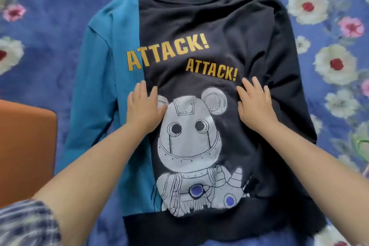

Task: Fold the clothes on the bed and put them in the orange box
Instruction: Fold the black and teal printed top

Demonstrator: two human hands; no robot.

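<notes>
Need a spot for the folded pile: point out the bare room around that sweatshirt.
Bare bedspread lies left of the teal sleeve, above the orange box, and right of the sweatshirt. Both hands crowd the middle.

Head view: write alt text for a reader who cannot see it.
Both hands, left hand and right hand, press flat on a black-and-teal sweatshirt printed "ATTACK!" with a robot bear, spread face up on a blue floral bedspread. An orange box sits at the left edge.
</notes>
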